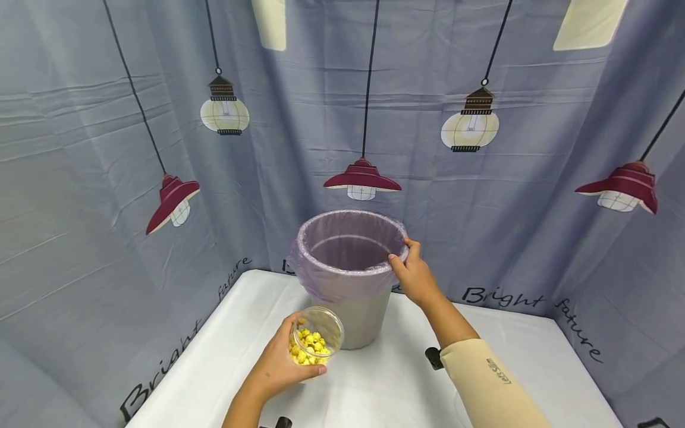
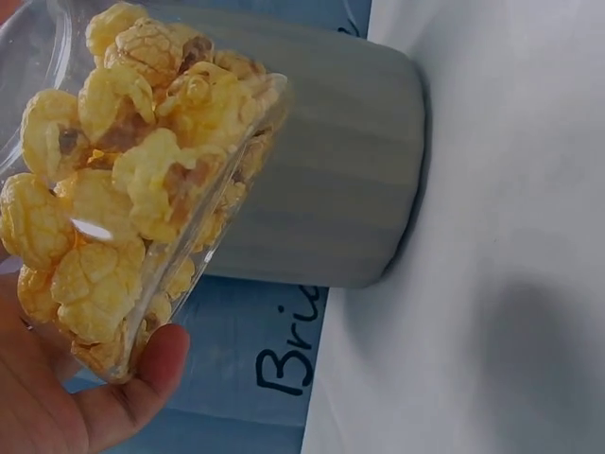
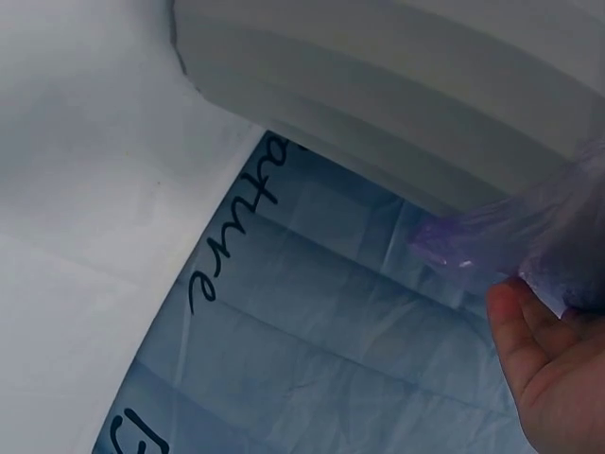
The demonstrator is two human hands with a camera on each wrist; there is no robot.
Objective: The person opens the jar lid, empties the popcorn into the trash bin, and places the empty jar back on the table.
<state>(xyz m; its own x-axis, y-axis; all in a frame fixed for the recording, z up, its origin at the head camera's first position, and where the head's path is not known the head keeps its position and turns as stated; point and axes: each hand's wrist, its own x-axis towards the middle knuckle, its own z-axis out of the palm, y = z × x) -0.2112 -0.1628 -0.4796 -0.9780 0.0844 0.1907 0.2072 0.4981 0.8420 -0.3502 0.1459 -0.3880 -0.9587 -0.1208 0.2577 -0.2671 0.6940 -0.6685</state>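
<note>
My left hand [image 1: 282, 362] grips a clear plastic jar [image 1: 327, 324] without a lid, tilted, in front of the bin. Yellow popcorn [image 1: 310, 345] fills its lower part; the left wrist view shows the popcorn [image 2: 123, 161] close up through the clear wall. Behind it a grey trash bin [image 1: 355, 315] stands upright, lined with a thin purple bag [image 1: 326, 279] folded over the rim. My right hand [image 1: 417, 276] holds the bin's rim at the right side, thumb inside and fingers over the edge. The right wrist view shows that hand [image 3: 558, 369] beside the purple bag [image 3: 473, 236].
The bin stands on a white-covered table [image 1: 407, 380], near its back edge. A blue-grey curtain [image 1: 299, 119] printed with lamps and lettering hangs behind and at both sides. Small black objects show by the right wrist and at the bottom edge, by the left arm.
</note>
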